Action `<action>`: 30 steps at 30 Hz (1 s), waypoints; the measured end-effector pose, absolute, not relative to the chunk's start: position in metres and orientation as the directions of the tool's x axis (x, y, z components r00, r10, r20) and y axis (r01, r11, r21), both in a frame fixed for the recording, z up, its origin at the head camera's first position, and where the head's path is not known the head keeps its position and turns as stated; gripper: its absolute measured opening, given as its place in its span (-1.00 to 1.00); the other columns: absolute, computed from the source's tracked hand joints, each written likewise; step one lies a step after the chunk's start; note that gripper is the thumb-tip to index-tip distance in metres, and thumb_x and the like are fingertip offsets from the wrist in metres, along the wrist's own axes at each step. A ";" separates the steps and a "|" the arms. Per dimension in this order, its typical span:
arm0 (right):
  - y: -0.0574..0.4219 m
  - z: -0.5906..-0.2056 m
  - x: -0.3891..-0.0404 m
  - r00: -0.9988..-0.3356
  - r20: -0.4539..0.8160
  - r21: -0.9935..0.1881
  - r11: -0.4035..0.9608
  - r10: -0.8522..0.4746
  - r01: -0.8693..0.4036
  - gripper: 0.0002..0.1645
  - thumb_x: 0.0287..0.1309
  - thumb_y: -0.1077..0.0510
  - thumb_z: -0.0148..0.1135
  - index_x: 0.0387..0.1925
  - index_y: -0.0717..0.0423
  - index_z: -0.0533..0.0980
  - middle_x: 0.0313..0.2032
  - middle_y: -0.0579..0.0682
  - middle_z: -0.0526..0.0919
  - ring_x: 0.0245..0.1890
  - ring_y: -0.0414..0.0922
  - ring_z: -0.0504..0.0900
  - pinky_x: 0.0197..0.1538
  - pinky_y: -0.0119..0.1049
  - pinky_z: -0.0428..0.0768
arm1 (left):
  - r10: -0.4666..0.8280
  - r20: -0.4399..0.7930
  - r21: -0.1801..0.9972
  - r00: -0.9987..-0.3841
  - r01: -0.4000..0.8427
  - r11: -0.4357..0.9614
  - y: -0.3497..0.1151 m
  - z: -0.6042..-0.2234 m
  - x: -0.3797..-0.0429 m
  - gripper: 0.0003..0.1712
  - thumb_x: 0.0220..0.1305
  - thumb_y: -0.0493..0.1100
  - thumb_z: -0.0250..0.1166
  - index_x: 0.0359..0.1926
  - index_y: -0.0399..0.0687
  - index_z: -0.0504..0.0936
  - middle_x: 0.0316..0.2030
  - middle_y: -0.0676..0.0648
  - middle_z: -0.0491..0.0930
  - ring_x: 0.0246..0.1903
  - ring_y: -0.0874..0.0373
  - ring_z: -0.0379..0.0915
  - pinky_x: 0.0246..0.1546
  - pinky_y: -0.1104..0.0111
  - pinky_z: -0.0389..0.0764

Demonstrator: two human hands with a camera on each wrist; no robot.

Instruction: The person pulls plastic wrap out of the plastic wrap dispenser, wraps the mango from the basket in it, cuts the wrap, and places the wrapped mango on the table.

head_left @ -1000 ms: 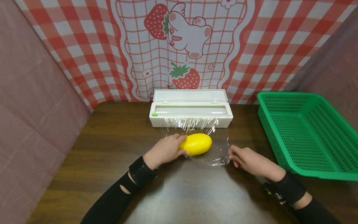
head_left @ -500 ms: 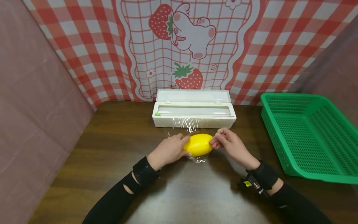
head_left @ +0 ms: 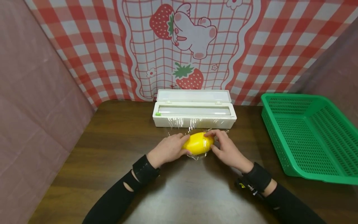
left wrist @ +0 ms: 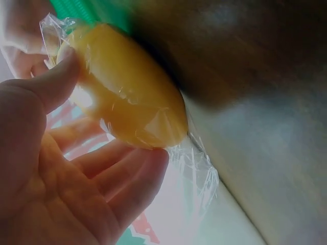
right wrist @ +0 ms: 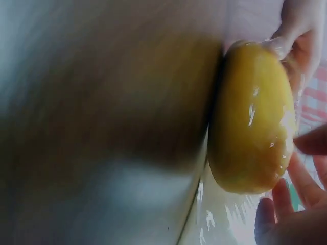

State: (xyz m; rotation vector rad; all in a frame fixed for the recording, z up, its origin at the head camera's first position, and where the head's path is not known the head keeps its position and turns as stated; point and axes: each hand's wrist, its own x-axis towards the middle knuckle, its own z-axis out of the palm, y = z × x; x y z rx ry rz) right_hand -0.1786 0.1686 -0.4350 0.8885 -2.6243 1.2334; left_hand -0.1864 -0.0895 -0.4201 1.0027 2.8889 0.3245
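Note:
A smooth yellow oval fruit (head_left: 198, 144) lies on its side near the middle of the table, partly covered by clear plastic wrap (left wrist: 196, 171). My left hand (head_left: 168, 148) grips its left end, thumb on the near side and fingers over the far side. At the right end my right hand (head_left: 230, 151) holds fruit and film between thumb and fingers. Creased film clings to the fruit's surface in both wrist views. Behind it stands a white plastic wrap dispenser (head_left: 195, 122) with its lid up, and film runs from its front toward the fruit.
A green perforated basket (head_left: 291, 155) stands on the right of the brown wooden table (head_left: 117, 130). A red-and-white checked cloth (head_left: 95, 53) hangs behind the dispenser. On the dispenser's left edge sits a small green slider (head_left: 158, 114).
My right hand has come left from beside the fruit, folding the film's right side over its right end. My left hand keeps its grip. The view has shifted slightly.

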 end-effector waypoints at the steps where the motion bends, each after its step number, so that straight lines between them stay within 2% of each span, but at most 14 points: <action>1: 0.169 -0.436 -0.178 -0.800 0.350 -0.634 0.506 -0.487 -0.585 -0.46 0.10 0.48 0.32 0.10 0.16 0.42 0.13 0.08 0.48 0.09 0.03 0.38 0.11 0.05 0.44 | 0.618 -0.003 0.233 -0.786 0.601 0.765 -0.090 -0.421 -0.187 -0.20 0.33 0.26 0.23 0.40 -0.13 0.38 0.08 -0.16 0.56 -0.06 0.02 0.54 -0.02 0.16 0.59; 4: 0.170 -0.438 -0.179 -0.759 0.355 -0.559 0.527 -0.545 -0.640 -0.38 0.03 0.34 0.48 0.12 0.18 0.42 0.23 0.10 0.44 0.21 0.08 0.32 0.22 0.09 0.36 | 0.623 -0.020 0.280 -0.782 0.594 0.755 -0.093 -0.424 -0.189 -0.22 0.42 0.25 0.13 0.45 -0.14 0.31 0.20 -0.17 0.52 0.13 -0.01 0.45 0.17 0.15 0.47; 7: 0.169 -0.437 -0.183 -0.749 0.327 -0.486 0.577 -0.577 -0.657 -0.30 -0.02 0.11 0.59 0.13 0.15 0.45 0.28 0.09 0.42 0.25 0.07 0.30 0.25 0.07 0.33 | 0.620 -0.037 0.353 -0.784 0.570 0.742 -0.094 -0.424 -0.191 -0.18 0.46 0.29 0.02 0.50 -0.13 0.21 0.30 -0.16 0.43 0.28 -0.03 0.29 0.29 0.13 0.34; 11: 0.165 -0.432 -0.188 -0.759 0.328 -0.411 0.639 -0.563 -0.651 -0.29 -0.01 -0.08 0.56 0.11 0.16 0.51 0.22 0.08 0.50 0.14 0.05 0.37 0.19 0.05 0.38 | 0.604 -0.027 0.427 -0.797 0.537 0.727 -0.092 -0.425 -0.190 0.02 0.30 0.42 0.14 0.51 -0.15 0.14 0.35 -0.17 0.36 0.27 -0.03 0.24 0.26 0.12 0.37; 14: 0.159 -0.429 -0.192 -0.770 0.351 -0.409 0.653 -0.532 -0.638 -0.44 0.09 -0.06 0.50 0.02 0.16 0.56 0.11 0.10 0.58 0.05 0.05 0.41 0.12 0.02 0.42 | 0.594 0.024 0.421 -0.804 0.547 0.723 -0.090 -0.429 -0.191 0.04 0.21 0.39 0.28 0.44 -0.19 0.18 0.30 -0.19 0.33 0.17 -0.04 0.28 0.20 0.16 0.41; 17: 0.156 -0.428 -0.197 -0.790 0.363 -0.445 0.653 -0.494 -0.613 -0.57 0.13 0.00 0.48 -0.06 0.15 0.59 0.01 0.08 0.63 -0.04 0.04 0.43 0.05 -0.03 0.44 | 0.569 0.085 0.401 -0.818 0.551 0.732 -0.089 -0.431 -0.193 -0.13 0.20 0.30 0.35 0.28 -0.16 0.28 0.15 -0.16 0.29 0.05 -0.03 0.30 0.11 0.21 0.45; 19: 0.155 -0.428 -0.200 -0.807 0.364 -0.482 0.647 -0.466 -0.591 -0.61 0.12 0.03 0.49 -0.10 0.15 0.60 -0.07 0.06 0.64 -0.09 0.02 0.44 0.00 -0.05 0.44 | 0.553 0.111 0.406 -0.826 0.545 0.733 -0.089 -0.431 -0.195 -0.24 0.20 0.26 0.37 0.17 -0.12 0.34 0.03 -0.11 0.26 -0.03 -0.01 0.28 0.02 0.23 0.46; 22: 0.155 -0.428 -0.204 -0.827 0.359 -0.530 0.635 -0.433 -0.562 -0.63 0.11 0.07 0.50 -0.12 0.15 0.60 -0.11 0.04 0.64 -0.13 0.01 0.45 -0.04 -0.06 0.44 | 0.538 0.119 0.430 -0.834 0.532 0.729 -0.090 -0.431 -0.200 -0.33 0.20 0.25 0.38 0.09 -0.08 0.40 -0.05 -0.06 0.28 -0.09 0.03 0.27 -0.05 0.25 0.46; 27: 0.156 -0.432 -0.207 -0.837 0.335 -0.532 0.647 -0.432 -0.546 -0.66 0.28 0.08 0.34 -0.01 0.19 0.56 -0.01 0.09 0.61 -0.01 0.05 0.48 0.07 -0.01 0.43 | 0.520 0.135 0.481 -0.844 0.514 0.710 -0.093 -0.430 -0.206 -0.44 0.30 0.16 0.34 0.11 -0.13 0.51 0.00 -0.06 0.45 -0.06 0.07 0.39 0.05 0.24 0.46; 30: 0.156 -0.432 -0.207 -0.837 0.312 -0.499 0.672 -0.450 -0.547 -0.57 0.35 0.02 0.25 0.11 0.20 0.52 0.10 0.12 0.58 0.10 0.08 0.47 0.18 0.05 0.39 | 0.492 0.131 0.515 -0.861 0.483 0.708 -0.093 -0.427 -0.208 -0.49 0.37 0.10 0.28 0.13 -0.17 0.55 0.04 -0.10 0.52 -0.01 0.06 0.46 0.10 0.20 0.47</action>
